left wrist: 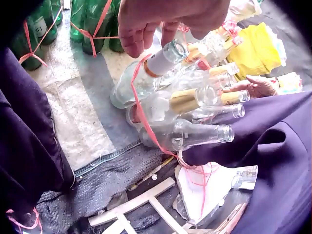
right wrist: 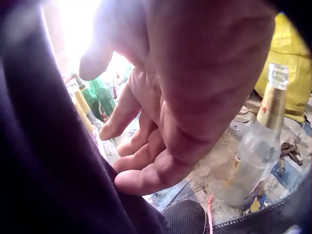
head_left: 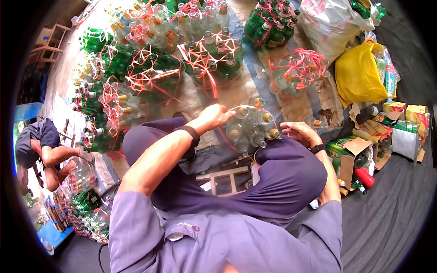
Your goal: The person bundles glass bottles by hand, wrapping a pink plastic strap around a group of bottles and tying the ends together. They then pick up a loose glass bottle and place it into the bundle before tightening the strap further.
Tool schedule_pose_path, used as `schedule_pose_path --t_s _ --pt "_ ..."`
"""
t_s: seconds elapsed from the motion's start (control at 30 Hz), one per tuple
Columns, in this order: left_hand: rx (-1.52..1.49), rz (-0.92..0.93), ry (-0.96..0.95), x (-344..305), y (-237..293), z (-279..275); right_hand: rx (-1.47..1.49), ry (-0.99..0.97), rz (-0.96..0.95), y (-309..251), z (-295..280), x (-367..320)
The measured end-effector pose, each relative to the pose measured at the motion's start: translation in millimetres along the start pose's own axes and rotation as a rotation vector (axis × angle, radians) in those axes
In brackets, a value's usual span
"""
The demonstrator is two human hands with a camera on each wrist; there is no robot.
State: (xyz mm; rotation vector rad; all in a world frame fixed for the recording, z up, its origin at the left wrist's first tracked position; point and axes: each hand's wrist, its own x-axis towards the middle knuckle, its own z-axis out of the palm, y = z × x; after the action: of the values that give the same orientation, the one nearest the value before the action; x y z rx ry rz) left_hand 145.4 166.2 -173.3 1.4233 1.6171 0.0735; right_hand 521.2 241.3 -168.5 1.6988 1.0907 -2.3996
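Observation:
A cluster of clear glass bottles (head_left: 248,129) stands between the person's knees, some necks with gold or white labels. Around it runs a pink plastic string (left wrist: 141,105), its upper end rising to the left fingertips. The left hand (head_left: 213,117) is over the cluster's left side, fingers bent down by a white-labelled bottle neck (left wrist: 163,61), pinching the string. At the cluster's right, beside the knee, the right hand (head_left: 300,132) has its fingers loosely bent, with nothing held in them. A single clear bottle with a gold neck (right wrist: 258,141) stands beyond that hand.
Tied bundles of green bottles (head_left: 211,59) and clear bottles (head_left: 298,70) fill the far floor. At right are a yellow sack (head_left: 359,75), a white sack (head_left: 332,25) and open cartons (head_left: 343,157). A wooden frame (head_left: 223,179) lies below the knees. Another person (head_left: 38,145) sits at left.

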Motion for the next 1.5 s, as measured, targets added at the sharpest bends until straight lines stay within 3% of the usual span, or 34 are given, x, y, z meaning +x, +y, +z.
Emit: schedule_pose_path --t_s 0.1,0.27,0.37,0.43,0.67,0.9,1.03,1.27,1.33,1.5 --pt "-0.019 -0.029 0.021 11.8 -8.0 10.5 -0.054 -0.104 0.014 5.6 -0.2 25.3" --pt "-0.156 -0.074 -0.026 26.3 -16.3 22.8 -0.233 -0.038 0.032 10.5 -0.2 42.2" --pt "-0.162 -0.057 -0.039 26.0 -15.0 20.1 -0.155 -0.01 0.023 10.1 4.8 40.5" --pt "-0.164 -0.045 -0.045 23.9 -12.1 21.6 -0.084 -0.037 -0.129 19.5 3.4 41.1" --pt "-0.222 -0.062 0.014 18.5 -6.1 15.5 0.167 -0.06 -0.236 -8.4 14.7 13.4" --pt "-0.323 -0.07 0.218 3.2 -3.9 4.6 0.161 -0.213 -0.26 -55.4 22.8 -19.4" --pt "-0.309 -0.099 0.234 -6.4 -5.0 -2.4 0.037 -0.294 -0.204 -92.8 28.6 -37.5" --pt "-0.242 -0.017 0.255 -25.5 -1.7 -7.8 -0.407 -0.215 -0.133 -144.0 70.1 -75.7" --pt "-0.202 -0.069 0.196 -34.7 3.5 -13.2 -0.508 -0.19 -0.144 -159.3 87.6 -93.5" --pt "-0.214 -0.042 0.257 -38.3 -3.7 -14.4 -0.685 -0.167 -0.241 -169.8 115.7 -120.0"
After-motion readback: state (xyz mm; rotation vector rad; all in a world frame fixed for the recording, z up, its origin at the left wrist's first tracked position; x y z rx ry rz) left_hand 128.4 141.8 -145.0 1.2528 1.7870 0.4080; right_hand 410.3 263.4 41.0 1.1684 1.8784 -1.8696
